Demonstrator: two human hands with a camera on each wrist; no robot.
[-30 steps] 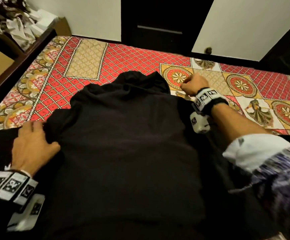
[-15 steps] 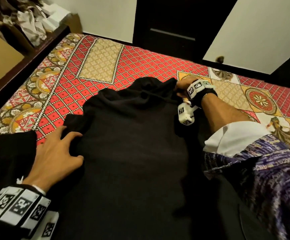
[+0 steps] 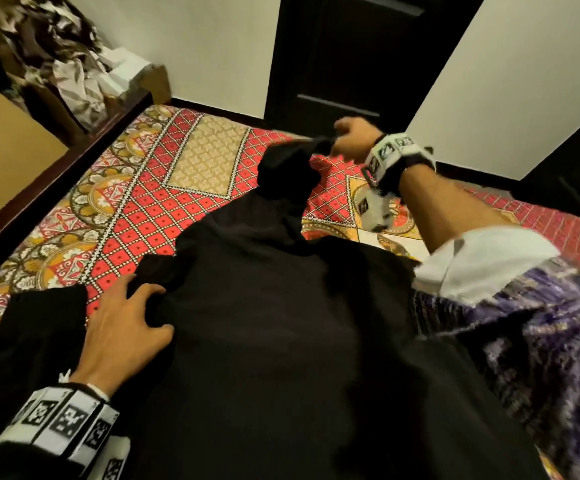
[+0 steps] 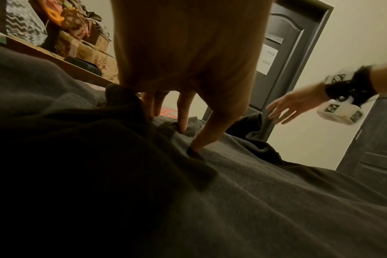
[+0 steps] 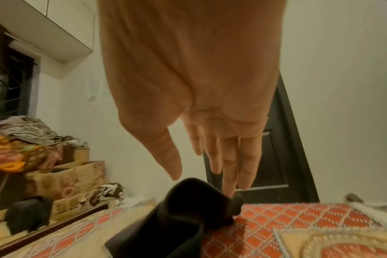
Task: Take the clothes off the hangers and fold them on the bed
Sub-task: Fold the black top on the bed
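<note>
Hands split across the garment: pins the black hoodie (image 3: 281,323) at about 8 o'clock with the left hand (image 3: 122,327), fingers splayed wide and straight, fingertips (image 4: 196,148) denting the cloth near the sleeve seam; reaches to 1 o'clock with the right hand (image 3: 350,140), fingers nearly straight in both wrist views, tips touching the raised peak of the hood (image 3: 288,174), with no closed pinch to be seen there. Lies back-up on the bed (image 3: 150,216), long axis from hem at 6 o'clock to hood at 12, already off any hanger. Puts the right hand nearer the hood, the left nearer the sleeve trailing toward 9 o'clock. Looks like soft, heavy fleece, matte, wrinkling in broad shallow folds, the hood bunched into a limp cone. Contrasts with the smooth printed bedspread beneath, red diamond lattice with gold medallions. Probably calls next for flattening the hood along that axis before folding the sleeves in.
</note>
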